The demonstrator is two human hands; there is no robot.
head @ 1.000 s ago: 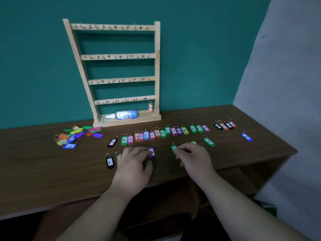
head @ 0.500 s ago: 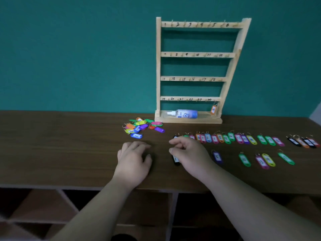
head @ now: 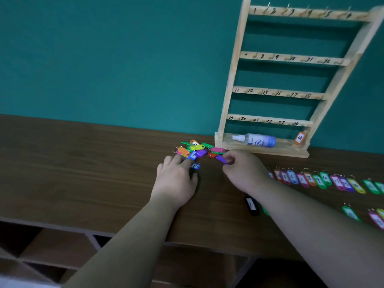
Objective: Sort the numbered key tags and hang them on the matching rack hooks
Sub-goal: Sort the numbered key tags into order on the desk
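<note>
Our right hand [head: 244,171] pinches a purple key tag [head: 220,158]; our left hand [head: 176,179] touches the pile [head: 195,149] with straight fingers. Tags seem light, stiff, slick: pinch flat sides.

Wall [head: 104,59], teal, matte: rising beyond the fingers [head: 174,160].
Table [head: 72,173], dark wood grain: lying under the fingers, running out to either side of them.
Open shelving [head: 52,250], brown, slanted dividers: sitting below them.
Light: falling dim.
</note>
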